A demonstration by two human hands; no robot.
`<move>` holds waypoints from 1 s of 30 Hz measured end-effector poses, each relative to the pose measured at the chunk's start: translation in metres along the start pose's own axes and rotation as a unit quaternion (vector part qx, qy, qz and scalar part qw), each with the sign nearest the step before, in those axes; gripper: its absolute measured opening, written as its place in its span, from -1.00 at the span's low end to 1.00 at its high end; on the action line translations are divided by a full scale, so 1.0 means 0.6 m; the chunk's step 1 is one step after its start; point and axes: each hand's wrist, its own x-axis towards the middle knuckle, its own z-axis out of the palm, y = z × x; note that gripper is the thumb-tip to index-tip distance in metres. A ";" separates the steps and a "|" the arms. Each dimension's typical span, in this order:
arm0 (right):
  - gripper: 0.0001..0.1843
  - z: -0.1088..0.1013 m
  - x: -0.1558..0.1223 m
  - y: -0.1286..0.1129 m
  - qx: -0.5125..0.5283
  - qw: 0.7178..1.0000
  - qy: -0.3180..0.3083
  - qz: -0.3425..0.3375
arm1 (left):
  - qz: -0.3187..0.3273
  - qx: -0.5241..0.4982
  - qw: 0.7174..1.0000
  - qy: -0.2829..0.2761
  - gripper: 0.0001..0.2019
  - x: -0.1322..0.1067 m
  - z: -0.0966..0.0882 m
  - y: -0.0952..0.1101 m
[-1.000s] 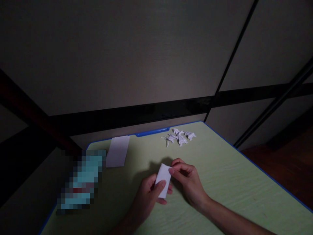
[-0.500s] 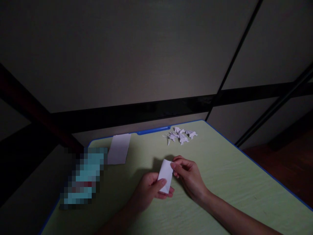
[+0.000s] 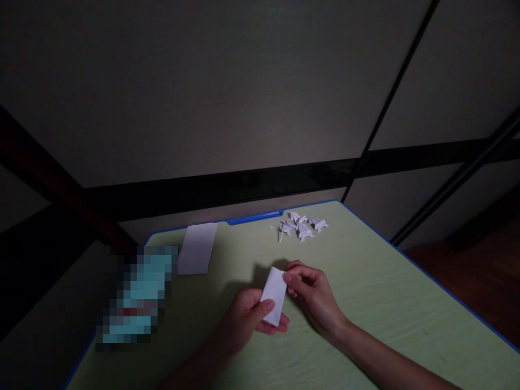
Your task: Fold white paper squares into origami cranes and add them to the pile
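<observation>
A small white piece of folded paper (image 3: pixel 274 295) is held tilted above the green table (image 3: pixel 365 292). My left hand (image 3: pixel 248 314) grips its lower part, thumb on top and fingers underneath. At the paper's upper right corner, my right hand (image 3: pixel 309 290) pinches the edge between thumb and fingers. Beyond the hands lie several small folded white paper figures (image 3: pixel 304 232) in a cluster, with thin paper strips (image 3: pixel 280 234) at their left side.
White paper sheets (image 3: pixel 197 249) lie at the table's back left. Beside them is a pixelated turquoise item (image 3: pixel 140 295) along the left edge. A blue handle (image 3: pixel 255 218) is set in the back edge, close to a grey panelled wall (image 3: pixel 227 97).
Almost nothing differs. The folded paper sits very slightly lower in the view, and both hands keep the same hold on it.
</observation>
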 end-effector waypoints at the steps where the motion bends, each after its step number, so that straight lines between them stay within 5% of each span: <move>1: -0.82 0.000 0.000 0.002 0.000 1.000 -0.007 0.009 | 0.000 0.001 1.000 0.000 -0.61 0.001 0.000 -0.001; 15: -0.76 0.004 -0.009 0.000 -0.109 0.983 -0.126 0.073 | 0.001 0.051 0.999 0.000 -0.74 -0.014 0.021 0.009; 30: -0.66 0.007 -0.009 -0.001 -0.078 0.992 -0.095 0.034 | 0.013 0.083 0.996 -0.012 -0.76 -0.012 0.018 0.001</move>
